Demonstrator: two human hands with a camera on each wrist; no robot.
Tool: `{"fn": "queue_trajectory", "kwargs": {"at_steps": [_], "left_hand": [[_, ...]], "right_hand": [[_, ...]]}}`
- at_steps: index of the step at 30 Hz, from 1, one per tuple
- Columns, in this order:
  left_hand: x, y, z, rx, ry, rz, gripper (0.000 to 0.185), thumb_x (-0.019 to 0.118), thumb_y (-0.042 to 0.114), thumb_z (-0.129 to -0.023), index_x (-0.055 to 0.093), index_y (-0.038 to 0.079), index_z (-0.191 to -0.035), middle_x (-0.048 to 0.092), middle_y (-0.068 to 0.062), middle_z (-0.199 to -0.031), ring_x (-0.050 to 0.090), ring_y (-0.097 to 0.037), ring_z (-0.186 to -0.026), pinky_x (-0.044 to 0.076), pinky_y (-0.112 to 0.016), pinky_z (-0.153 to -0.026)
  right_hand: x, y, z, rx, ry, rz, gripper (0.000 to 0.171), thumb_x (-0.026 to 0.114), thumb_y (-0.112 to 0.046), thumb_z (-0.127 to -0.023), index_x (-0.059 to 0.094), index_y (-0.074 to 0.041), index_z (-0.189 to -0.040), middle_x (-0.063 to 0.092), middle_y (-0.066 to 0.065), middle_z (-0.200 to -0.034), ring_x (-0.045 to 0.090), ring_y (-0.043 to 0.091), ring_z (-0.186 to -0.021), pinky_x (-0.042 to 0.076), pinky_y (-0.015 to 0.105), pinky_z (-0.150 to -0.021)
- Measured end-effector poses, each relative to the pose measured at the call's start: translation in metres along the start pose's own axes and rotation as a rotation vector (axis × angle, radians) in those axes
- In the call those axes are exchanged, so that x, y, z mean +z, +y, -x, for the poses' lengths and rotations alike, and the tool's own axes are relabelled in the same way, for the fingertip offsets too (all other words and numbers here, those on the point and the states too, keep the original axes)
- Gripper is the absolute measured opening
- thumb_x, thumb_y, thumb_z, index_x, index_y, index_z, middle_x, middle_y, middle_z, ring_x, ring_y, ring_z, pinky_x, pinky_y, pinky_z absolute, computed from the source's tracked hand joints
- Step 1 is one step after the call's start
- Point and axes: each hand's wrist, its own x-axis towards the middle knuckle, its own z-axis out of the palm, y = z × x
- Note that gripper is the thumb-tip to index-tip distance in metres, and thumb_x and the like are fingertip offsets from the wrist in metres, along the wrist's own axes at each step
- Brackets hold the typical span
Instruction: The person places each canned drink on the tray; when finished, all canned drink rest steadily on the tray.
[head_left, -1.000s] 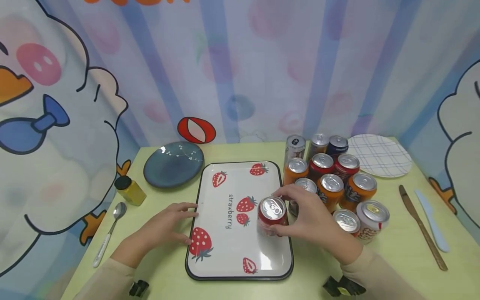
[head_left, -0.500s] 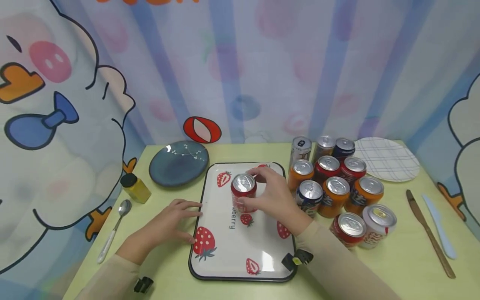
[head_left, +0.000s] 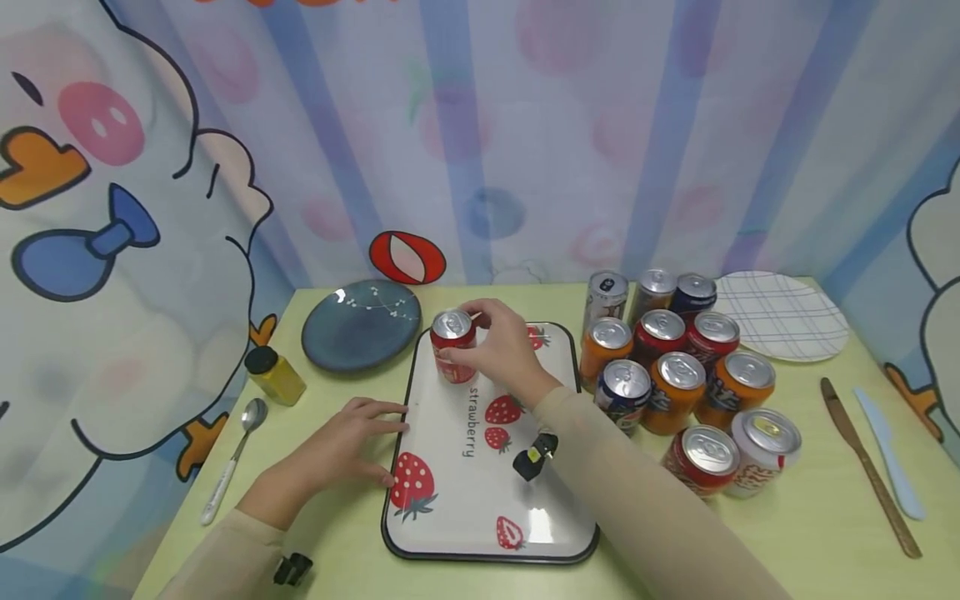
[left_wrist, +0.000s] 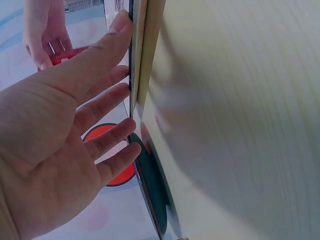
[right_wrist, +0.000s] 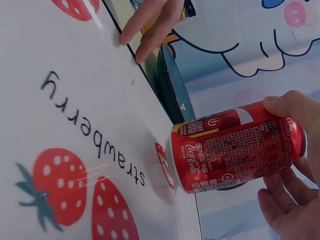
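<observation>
Right hand (head_left: pixel 504 344) wrapped round a red cola can (head_left: pixel 453 347), fingers and thumb curled on its sides, at the far left corner of the strawberry tray (head_left: pixel 480 492). Can upright, its bottom just over the tray or barely on it; hard to tell which from the wrist view. Left hand (head_left: pixel 336 450) flat on the green table (head_left: pixel 810 517), fingers straight and holding nothing, tips touching the left edge of the tray. Just past the can, off the tray, a dark blue plate (head_left: pixel 360 323), very near the can. Left of the plate, a small yellow bottle (head_left: pixel 274 375) with a black cap, and nearer the body a spoon (head_left: pixel 232 457) lying on the table. Right of the tray, a bunch of more cans (head_left: pixel 675 375) packed close together: orange ones, red ones, a blue one and some silver ones at the back, with a red can (head_left: pixel 701 458) and a white can (head_left: pixel 763 450) standing in front. Right arm's sleeve (head_left: pixel 637 508) stretched over the tray, right beside that bunch. Behind the cans, a white checked plate (head_left: pixel 783 315). Far right, a brown knife (head_left: pixel 870 471) and a pale blue knife (head_left: pixel 888 454) lying side by side. Behind the table, a curtain (head_left: pixel 525 125) with cartoon ducks.
</observation>
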Motion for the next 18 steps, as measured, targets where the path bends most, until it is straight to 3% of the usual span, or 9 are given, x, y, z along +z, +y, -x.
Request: {"fn": "queue_trajectory", "kwargs": {"at_steps": [9,18], "left_hand": [[0.000,0.000,-0.001,0.014,0.001,-0.013,0.072,0.095,0.041,-0.069,0.071,0.020,-0.134,0.054,-0.001,-0.154,0.041,-0.034,-0.146,0.041,-0.060,-0.118],[0.001,0.001,-0.001,-0.003,-0.005,-0.036,0.074,0.095,0.044,-0.068,0.071,0.022,-0.134,0.054,0.000,-0.154,0.042,-0.034,-0.145,0.042,-0.060,-0.117]], "right_hand": [[0.010,0.005,-0.021,0.007,0.016,-0.012,0.057,0.092,-0.024,-0.079,0.064,-0.013,-0.128,0.065,0.004,-0.123,0.062,0.022,-0.111,0.060,0.037,-0.092],[0.018,0.014,-0.021,0.037,-0.003,0.016,0.061,0.091,-0.026,-0.080,0.061,-0.015,-0.132,0.062,0.003,-0.128,0.061,0.022,-0.118,0.058,0.038,-0.100]]}}
